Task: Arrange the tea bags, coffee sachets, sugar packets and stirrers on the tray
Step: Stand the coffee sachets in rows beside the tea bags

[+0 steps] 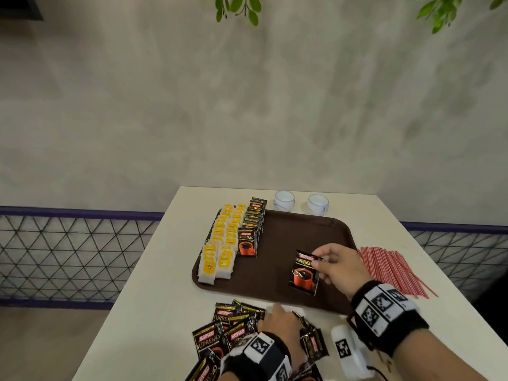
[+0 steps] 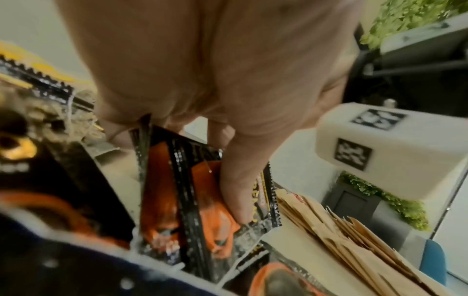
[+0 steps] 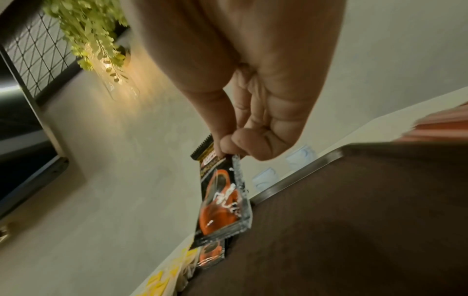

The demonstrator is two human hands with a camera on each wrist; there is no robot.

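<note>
Head view: brown tray (image 1: 302,229) on white table (image 1: 154,284); right hand (image 1: 339,266) over the tray's near right part, thumb and fingers pinching the top edge of a coffee sachet (image 1: 305,273) that hangs upright above the tray floor; two rows of yellow tea bags (image 1: 220,243) along the tray's left edge, a row of sachets (image 1: 251,229) just right of them; loose sachet pile (image 1: 228,328) on the table near of the tray, left hand (image 1: 280,323) down in it; red-striped stirrers (image 1: 390,268) on the table right of the tray; two white cups (image 1: 301,202) beyond its far edge.

Left wrist view: left hand (image 2: 202,70) with fingers (image 2: 238,190) curled round black-and-orange sachets (image 2: 182,196) from the pile, gripping them; brown paper sugar packets (image 2: 349,240) stacked just right; blurred.

Right wrist view: right hand (image 3: 253,90) pinching the held sachet (image 3: 222,200) by its top corner, sachet dangling over the tray (image 3: 354,220); yellow tea bags (image 3: 167,276) low left.
</note>
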